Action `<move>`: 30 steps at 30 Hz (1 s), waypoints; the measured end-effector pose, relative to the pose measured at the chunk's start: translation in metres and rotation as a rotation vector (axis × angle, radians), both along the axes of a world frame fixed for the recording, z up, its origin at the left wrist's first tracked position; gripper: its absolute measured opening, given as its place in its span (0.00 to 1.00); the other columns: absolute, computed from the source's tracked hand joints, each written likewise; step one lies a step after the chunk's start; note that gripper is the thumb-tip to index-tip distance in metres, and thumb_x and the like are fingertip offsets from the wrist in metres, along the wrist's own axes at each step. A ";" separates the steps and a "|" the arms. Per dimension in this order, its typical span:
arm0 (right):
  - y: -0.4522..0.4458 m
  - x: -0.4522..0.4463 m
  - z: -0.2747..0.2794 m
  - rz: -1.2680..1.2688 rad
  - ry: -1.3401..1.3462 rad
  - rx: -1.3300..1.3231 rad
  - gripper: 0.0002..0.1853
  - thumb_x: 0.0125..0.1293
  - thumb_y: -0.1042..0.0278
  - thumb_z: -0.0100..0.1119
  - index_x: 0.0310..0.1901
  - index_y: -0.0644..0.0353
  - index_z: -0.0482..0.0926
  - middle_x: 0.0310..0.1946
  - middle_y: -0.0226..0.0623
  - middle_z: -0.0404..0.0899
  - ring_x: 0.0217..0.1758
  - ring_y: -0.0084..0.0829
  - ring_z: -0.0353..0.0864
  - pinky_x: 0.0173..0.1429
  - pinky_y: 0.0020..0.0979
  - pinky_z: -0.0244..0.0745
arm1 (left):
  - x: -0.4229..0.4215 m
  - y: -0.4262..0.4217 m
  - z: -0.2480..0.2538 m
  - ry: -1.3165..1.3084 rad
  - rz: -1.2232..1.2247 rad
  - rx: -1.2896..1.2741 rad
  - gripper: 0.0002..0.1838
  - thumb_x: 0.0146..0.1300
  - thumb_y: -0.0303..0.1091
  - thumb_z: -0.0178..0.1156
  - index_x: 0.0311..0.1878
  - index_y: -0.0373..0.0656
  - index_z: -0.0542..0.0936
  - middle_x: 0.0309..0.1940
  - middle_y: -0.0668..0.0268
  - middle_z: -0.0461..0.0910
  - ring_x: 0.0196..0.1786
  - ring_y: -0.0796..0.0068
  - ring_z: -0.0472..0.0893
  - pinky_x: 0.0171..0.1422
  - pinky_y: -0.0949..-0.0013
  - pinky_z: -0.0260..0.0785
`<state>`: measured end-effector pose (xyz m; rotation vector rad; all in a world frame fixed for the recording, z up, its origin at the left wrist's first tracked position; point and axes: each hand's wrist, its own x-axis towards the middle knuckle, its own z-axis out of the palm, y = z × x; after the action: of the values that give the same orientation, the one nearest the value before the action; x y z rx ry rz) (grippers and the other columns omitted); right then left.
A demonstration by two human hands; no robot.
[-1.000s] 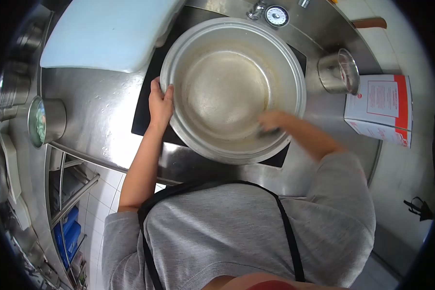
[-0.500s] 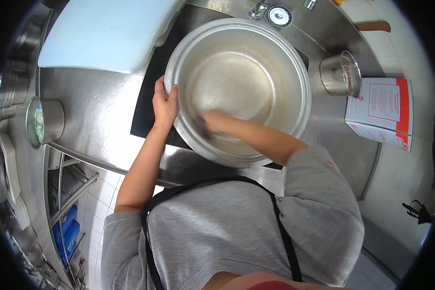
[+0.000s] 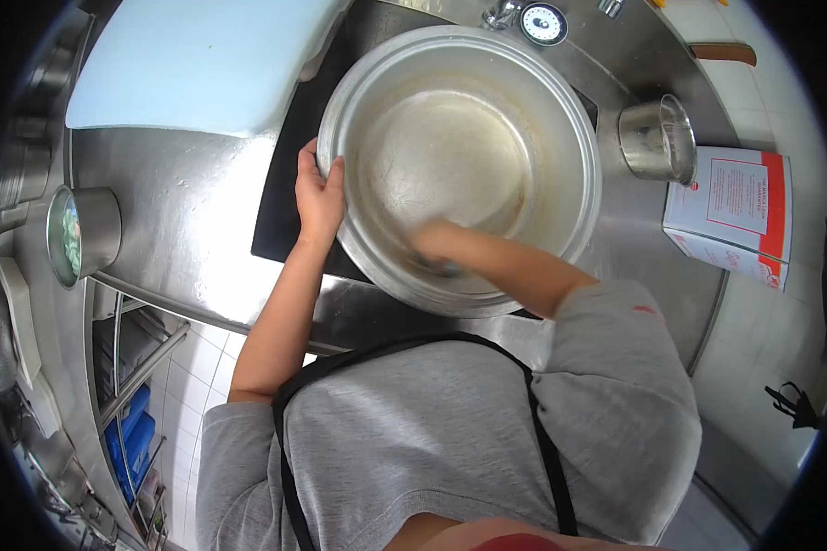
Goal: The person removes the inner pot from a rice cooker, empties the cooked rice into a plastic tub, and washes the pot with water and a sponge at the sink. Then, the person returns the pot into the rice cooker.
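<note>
A large, wide metal pot (image 3: 565, 138) sits in front of me, its inside wall marked with brownish stains. My left hand (image 3: 320, 197) grips its left rim, thumb on top and fingers over the outer edge. Inside the pot, low on the near side, my right hand (image 3: 439, 241) is closed and smeared by motion. A small greyish thing shows beneath it against the pot's wall; its kind is too blurred to name.
Under the pot lies a black cooktop (image 3: 280, 216) on a steel counter (image 3: 179, 197). A pale blue board (image 3: 188, 60) is at upper left. Metal containers stand left (image 3: 96, 234) and right (image 3: 648, 138), the latter near a red-and-white box (image 3: 730, 207). A round dial (image 3: 543, 24) is at the back.
My right hand has shifted right and slightly nearer to me along the pot's inside. My left hand keeps its hold on the rim. The whole view has moved slightly.
</note>
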<state>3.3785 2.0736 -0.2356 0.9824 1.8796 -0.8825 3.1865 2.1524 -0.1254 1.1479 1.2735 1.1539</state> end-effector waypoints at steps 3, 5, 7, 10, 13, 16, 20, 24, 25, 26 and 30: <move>0.092 -0.055 0.031 -0.703 0.375 0.595 0.12 0.53 0.74 0.52 0.40 0.67 0.75 0.40 0.54 0.76 0.45 0.49 0.76 0.50 0.42 0.71 | -0.002 0.002 0.000 0.114 -0.034 0.014 0.18 0.62 0.24 0.52 0.55 0.33 0.64 0.44 0.54 0.75 0.45 0.71 0.76 0.52 0.73 0.66; 0.160 -0.017 0.033 -0.968 0.406 0.894 0.10 0.57 0.72 0.47 0.39 0.62 0.76 0.39 0.49 0.76 0.44 0.46 0.75 0.49 0.41 0.70 | -0.002 0.002 0.006 0.066 -0.064 -0.052 0.18 0.63 0.24 0.50 0.55 0.33 0.63 0.48 0.55 0.72 0.51 0.72 0.72 0.58 0.72 0.62; 0.191 0.070 -0.011 -0.756 0.150 1.330 0.11 0.60 0.68 0.45 0.40 0.57 0.77 0.43 0.43 0.76 0.45 0.42 0.76 0.49 0.40 0.71 | -0.002 0.003 0.004 0.060 -0.072 -0.028 0.18 0.62 0.24 0.50 0.55 0.33 0.63 0.48 0.55 0.72 0.51 0.72 0.72 0.58 0.72 0.62; 0.125 0.164 0.017 -0.817 -0.153 1.117 0.14 0.59 0.71 0.48 0.47 0.59 0.74 0.48 0.42 0.71 0.55 0.41 0.71 0.53 0.41 0.71 | -0.002 0.002 0.008 0.056 -0.074 -0.018 0.18 0.62 0.24 0.51 0.55 0.33 0.63 0.48 0.55 0.72 0.51 0.71 0.72 0.58 0.72 0.62; 0.034 0.125 0.046 -0.832 -0.288 0.953 0.19 0.63 0.72 0.41 0.57 0.57 0.65 0.48 0.45 0.71 0.53 0.44 0.70 0.54 0.40 0.69 | -0.001 0.004 0.002 0.026 -0.050 0.009 0.18 0.62 0.23 0.51 0.55 0.33 0.63 0.47 0.55 0.73 0.50 0.71 0.73 0.56 0.73 0.63; -0.039 0.057 0.046 -0.647 0.417 0.740 0.10 0.62 0.69 0.44 0.41 0.62 0.71 0.43 0.46 0.72 0.49 0.42 0.71 0.51 0.39 0.68 | 0.000 0.003 0.000 -0.003 -0.041 0.012 0.18 0.61 0.22 0.51 0.54 0.34 0.63 0.46 0.55 0.73 0.49 0.71 0.74 0.55 0.73 0.64; -0.031 0.069 0.049 -0.471 0.531 0.655 0.10 0.64 0.66 0.43 0.38 0.62 0.73 0.40 0.47 0.73 0.48 0.43 0.71 0.52 0.41 0.66 | -0.002 0.004 0.001 0.028 -0.058 0.036 0.19 0.60 0.21 0.51 0.55 0.34 0.63 0.46 0.55 0.73 0.49 0.71 0.74 0.56 0.72 0.63; -0.002 0.100 0.053 -1.149 0.370 0.742 0.11 0.62 0.68 0.42 0.40 0.60 0.74 0.42 0.45 0.73 0.50 0.40 0.71 0.55 0.39 0.65 | -0.001 0.000 -0.003 0.002 -0.037 0.077 0.19 0.61 0.21 0.51 0.55 0.34 0.62 0.47 0.55 0.73 0.49 0.72 0.73 0.56 0.73 0.63; -0.004 0.097 0.055 -1.094 0.361 0.688 0.12 0.63 0.70 0.40 0.43 0.61 0.74 0.44 0.43 0.73 0.52 0.38 0.70 0.57 0.38 0.64 | 0.001 0.003 -0.003 -0.006 -0.033 0.083 0.19 0.61 0.21 0.51 0.55 0.34 0.62 0.47 0.55 0.73 0.49 0.72 0.73 0.56 0.73 0.63; -0.013 0.075 0.057 -1.090 0.352 0.687 0.12 0.63 0.70 0.40 0.43 0.61 0.74 0.44 0.43 0.73 0.52 0.38 0.70 0.57 0.38 0.64 | 0.001 0.002 -0.002 -0.011 -0.034 0.047 0.19 0.61 0.21 0.50 0.55 0.33 0.62 0.46 0.55 0.73 0.49 0.72 0.73 0.56 0.73 0.63; 0.033 -0.040 0.033 -0.313 0.415 0.932 0.11 0.60 0.68 0.47 0.43 0.53 0.75 0.43 0.34 0.73 0.53 0.35 0.71 0.54 0.46 0.64 | -0.001 0.001 -0.008 -0.020 -0.053 0.082 0.19 0.61 0.21 0.50 0.55 0.34 0.62 0.46 0.56 0.73 0.49 0.72 0.73 0.56 0.73 0.63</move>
<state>3.3385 2.1069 -0.2026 1.7813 2.6141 -0.3456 3.1856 2.1536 -0.1335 1.2201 1.1839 1.1846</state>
